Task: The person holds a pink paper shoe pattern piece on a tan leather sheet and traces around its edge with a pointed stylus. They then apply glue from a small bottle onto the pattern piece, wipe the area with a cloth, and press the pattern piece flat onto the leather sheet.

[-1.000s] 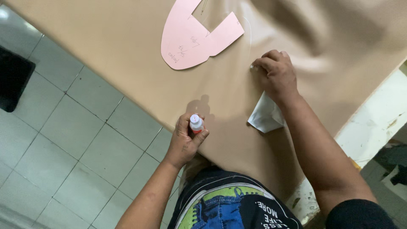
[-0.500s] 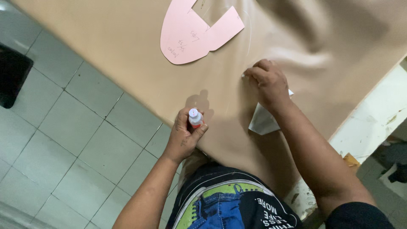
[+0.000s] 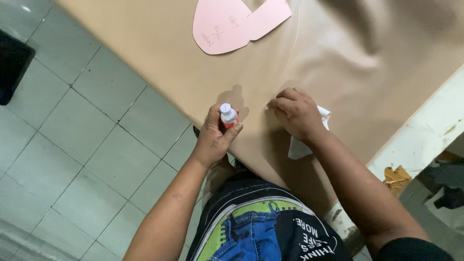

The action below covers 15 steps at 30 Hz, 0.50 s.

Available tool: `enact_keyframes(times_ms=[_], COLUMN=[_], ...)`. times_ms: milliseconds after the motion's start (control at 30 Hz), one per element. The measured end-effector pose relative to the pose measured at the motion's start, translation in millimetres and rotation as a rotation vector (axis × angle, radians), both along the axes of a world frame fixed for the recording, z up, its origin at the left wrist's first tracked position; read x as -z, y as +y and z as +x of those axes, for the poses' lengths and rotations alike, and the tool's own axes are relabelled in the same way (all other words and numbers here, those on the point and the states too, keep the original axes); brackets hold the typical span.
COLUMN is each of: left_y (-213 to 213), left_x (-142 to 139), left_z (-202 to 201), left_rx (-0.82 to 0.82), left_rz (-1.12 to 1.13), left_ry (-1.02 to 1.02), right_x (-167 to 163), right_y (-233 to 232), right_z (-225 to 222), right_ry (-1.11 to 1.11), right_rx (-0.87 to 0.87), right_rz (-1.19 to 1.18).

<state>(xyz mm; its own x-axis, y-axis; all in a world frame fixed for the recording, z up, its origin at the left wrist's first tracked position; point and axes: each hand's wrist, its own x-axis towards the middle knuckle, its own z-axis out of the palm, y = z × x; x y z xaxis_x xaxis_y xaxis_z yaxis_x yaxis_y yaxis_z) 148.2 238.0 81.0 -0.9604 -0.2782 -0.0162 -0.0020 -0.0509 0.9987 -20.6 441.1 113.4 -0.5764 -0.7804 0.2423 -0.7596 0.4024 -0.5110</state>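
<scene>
Here, the left hand point(image 3: 215, 137) grips a small white-capped bottle point(image 3: 227, 115) upright at the tan sheet's point(image 3: 159, 53) edge, while just beside it the right hand point(image 3: 297, 113), fingers curled, presses a white cloth point(image 3: 302, 145) onto the sheet

A paper pattern point(image 3: 232, 24) is lying on the sheet point(image 3: 338, 58) covering the bench point(image 3: 425, 130), far from the person, while both hands (left point(image 3: 215, 137), right point(image 3: 297, 113)) are sitting side by side nearer, a small bottle point(image 3: 227, 115) in the left and a cloth point(image 3: 302, 145) under the right.

A pink template point(image 3: 232, 24) lies at twelve o'clock, grey floor tiles point(image 3: 87, 145) spread at nine, a dark object point(image 3: 12, 67) at ten.
</scene>
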Motion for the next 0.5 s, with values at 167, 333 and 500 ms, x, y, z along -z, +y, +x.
enact_keyframes(times_ms=[167, 333, 500], left_y=[2, 3, 3], left_x=[0, 0, 4], left_z=[0, -1, -4], left_rx=[-0.04, -0.051, -0.041], left_rz=[-0.21, -0.229, -0.212], left_ry=[0.023, 0.017, 0.069], right_x=[-1, -1, -4], right_y=[-4, -5, -1], right_z=[0, 2, 13], right_ry=[0.102, 0.057, 0.035], right_rx=[0.104, -0.015, -0.014], right_rz=[-0.033, 0.015, -0.008])
